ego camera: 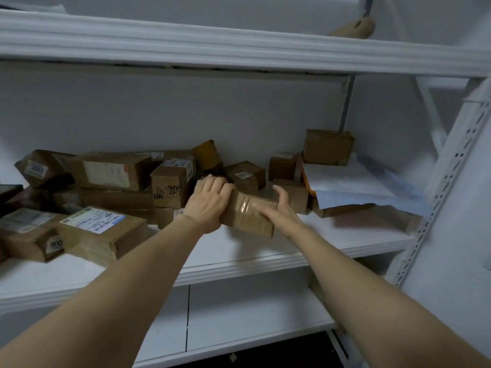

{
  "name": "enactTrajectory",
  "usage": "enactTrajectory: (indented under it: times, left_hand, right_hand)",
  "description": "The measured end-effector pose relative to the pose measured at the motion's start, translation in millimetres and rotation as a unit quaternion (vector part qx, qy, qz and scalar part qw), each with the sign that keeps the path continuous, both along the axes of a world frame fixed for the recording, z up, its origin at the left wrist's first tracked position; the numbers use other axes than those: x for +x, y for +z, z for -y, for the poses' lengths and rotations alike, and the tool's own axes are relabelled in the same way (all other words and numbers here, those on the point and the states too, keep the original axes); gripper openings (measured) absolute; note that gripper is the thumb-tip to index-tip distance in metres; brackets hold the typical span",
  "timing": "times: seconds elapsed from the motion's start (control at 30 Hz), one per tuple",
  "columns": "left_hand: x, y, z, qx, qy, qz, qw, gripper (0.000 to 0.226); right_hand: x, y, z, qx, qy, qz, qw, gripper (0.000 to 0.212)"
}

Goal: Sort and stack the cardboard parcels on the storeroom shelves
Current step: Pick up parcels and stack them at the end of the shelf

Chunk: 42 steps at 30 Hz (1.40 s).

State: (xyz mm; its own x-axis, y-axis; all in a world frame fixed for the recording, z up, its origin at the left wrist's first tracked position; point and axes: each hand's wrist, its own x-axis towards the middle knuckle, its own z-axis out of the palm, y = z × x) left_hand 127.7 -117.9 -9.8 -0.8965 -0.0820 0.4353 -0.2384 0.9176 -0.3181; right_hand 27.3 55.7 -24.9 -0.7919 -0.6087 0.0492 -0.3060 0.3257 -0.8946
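Both forearms reach up from the bottom corners and meet at the middle of my view, over the middle shelf (239, 264). Between the hands is the taped parcel (248, 217), a plain brown block banded with clear tape. It is tilted, its far end raised toward 10 o'clock, and I cannot tell whether its near corner touches the board. The left hand (210, 205) grips its 9 o'clock end, fingers curled over the top edge. The right hand (283, 212) lies at its 3 o'clock end, fingers stretched flat across the tape and thumb lifted clear, blurred at the tips. At 9 o'clock of the parcel, just beside the left hand, sits the lettered box (172, 185); of its black print I read only "BA" and "HA". Lower, at 8 o'clock, the corner box (32, 243) carries a small tag reading "900". Beside it the flat box (103, 233) wears a white-and-blue shipping label, too small for me to read.
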Motion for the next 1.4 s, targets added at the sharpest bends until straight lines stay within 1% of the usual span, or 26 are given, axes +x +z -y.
enactTrajectory:
  times: [0.07, 0.1, 0.13, 0.2, 0.27, 0.33, 0.4, 0.47, 0.5, 0.53, 0.57, 0.6, 0.63, 0.7, 0.73, 0.77, 0.8, 0.83, 0.87, 0.9, 1.0, 1.13, 1.23, 1.27, 1.3, 1.4]
  left_hand:
    - [5.9, -7.5, 4.1, -0.042, -0.021, -0.050, 0.998, 0.074]
    - [7.8, -10.3, 5.3, -0.070, -0.033, -0.070, 0.994, 0.073]
    - [10.4, -13.4, 5.8, -0.093, -0.046, -0.085, 0.991, 0.074]
    - [15.9, -18.5, 5.8, -0.105, -0.063, -0.109, 0.986, 0.076]
    - [21.4, -20.0, 3.2, -0.075, -0.064, -0.119, 0.988, 0.079]
    - [22.1, -23.7, 3.3, -0.055, -0.067, -0.107, 0.990, 0.081]
    - [20.0, -28.2, 5.9, -0.036, -0.070, -0.087, 0.993, 0.083]
    - [16.7, -29.8, 5.3, -0.003, -0.062, -0.060, 0.996, 0.091]
    - [15.7, -29.9, 2.6, 0.028, -0.043, -0.046, 0.998, 0.096]
    - [12.7, -29.3, -1.1, 0.097, -0.020, -0.038, 0.994, 0.099]
    - [8.7, -27.2, -5.7, 0.196, 0.008, -0.046, 0.980, 0.098]
    - [3.7, -25.4, -10.2, 0.311, 0.034, -0.069, 0.947, 0.093]
    - [-2.7, -23.0, -15.5, 0.433, 0.043, -0.104, 0.894, 0.083]
    - [-14.6, -14.1, -24.6, 0.638, 0.018, -0.176, 0.750, 0.047]
    - [-19.0, -9.1, -31.6, 0.701, 0.011, -0.182, 0.690, 0.030]
    - [-22.5, -4.6, -40.1, 0.741, 0.007, -0.166, 0.651, 0.021]
    - [-24.6, -0.2, -49.8, 0.770, -0.001, -0.135, 0.624, 0.022]
    - [-26.7, 2.7, -60.2, 0.792, -0.010, -0.101, 0.603, 0.030]
    - [-30.1, 3.9, -70.4, 0.799, -0.014, -0.071, 0.597, 0.038]
    - [-34.9, 2.9, -80.3, 0.797, -0.016, -0.046, 0.603, 0.042]
    - [-47.0, -6.0, -109.8, 0.790, -0.003, 0.000, 0.613, 0.036]
    - [-59.3, -24.6, -146.4, 0.778, -0.028, 0.042, 0.626, 0.037]
    - [-62.7, -39.2, -167.7, 0.764, -0.046, 0.076, 0.639, 0.027]
    - [-62.9, -45.2, -173.6, 0.754, -0.048, 0.096, 0.648, 0.027]
    - [-63.6, -52.2, -177.1, 0.736, -0.047, 0.118, 0.665, 0.029]
    - [-66.0, -79.1, -183.6, 0.645, -0.042, 0.171, 0.744, 0.035]
  right_hand:
    - [1.4, 2.4, -1.1, -0.021, -0.035, 0.160, 0.986, 0.091]
    - [2.0, 2.9, -2.4, -0.036, -0.039, 0.225, 0.973, 0.088]
    - [3.3, 2.6, -4.6, -0.054, -0.034, 0.283, 0.957, 0.078]
    - [6.5, 2.6, -8.6, -0.092, -0.030, 0.355, 0.930, 0.050]
    - [9.4, 0.9, -12.8, -0.133, -0.041, 0.402, 0.905, 0.034]
    - [12.0, -1.3, -15.2, -0.161, -0.054, 0.420, 0.891, 0.026]
    - [14.1, -3.8, -17.0, -0.185, -0.070, 0.415, 0.888, 0.026]
    - [13.3, -7.2, -20.1, -0.208, -0.086, 0.398, 0.889, 0.024]
    - [12.7, -8.1, -23.2, -0.213, -0.094, 0.387, 0.892, 0.025]
    - [11.9, -9.3, -28.2, -0.213, -0.106, 0.377, 0.895, 0.027]
    - [10.7, -11.0, -34.5, -0.212, -0.118, 0.370, 0.897, 0.029]
    - [10.2, -12.6, -41.6, -0.214, -0.126, 0.368, 0.896, 0.030]
    - [10.1, -14.0, -50.5, -0.218, -0.134, 0.368, 0.894, 0.030]
    - [11.9, -16.3, -66.9, -0.237, -0.145, 0.380, 0.883, 0.029]
    - [12.6, -18.2, -75.9, -0.247, -0.156, 0.385, 0.875, 0.029]
    - [13.3, -19.7, -85.0, -0.255, -0.170, 0.389, 0.869, 0.030]
    - [13.4, -22.1, -94.3, -0.262, -0.184, 0.395, 0.861, 0.031]
    - [14.3, -24.5, -103.3, -0.268, -0.199, 0.399, 0.854, 0.031]
    - [14.9, -27.3, -112.8, -0.271, -0.215, 0.398, 0.849, 0.031]
    - [16.0, -29.5, -122.4, -0.270, -0.230, 0.394, 0.848, 0.031]
    - [19.4, -38.8, -149.6, -0.248, -0.261, 0.395, 0.845, 0.037]
    - [33.0, -55.5, -184.9, -0.161, -0.286, 0.422, 0.845, 0.046]
    - [48.1, -69.5, -205.4, -0.145, -0.289, 0.443, 0.836, 0.044]
    - [52.7, -75.0, -212.3, -0.142, -0.300, 0.446, 0.831, 0.043]
    - [56.2, -80.9, -218.6, -0.138, -0.314, 0.447, 0.826, 0.045]
    - [65.2, -98.3, -233.9, -0.112, -0.345, 0.448, 0.817, 0.056]
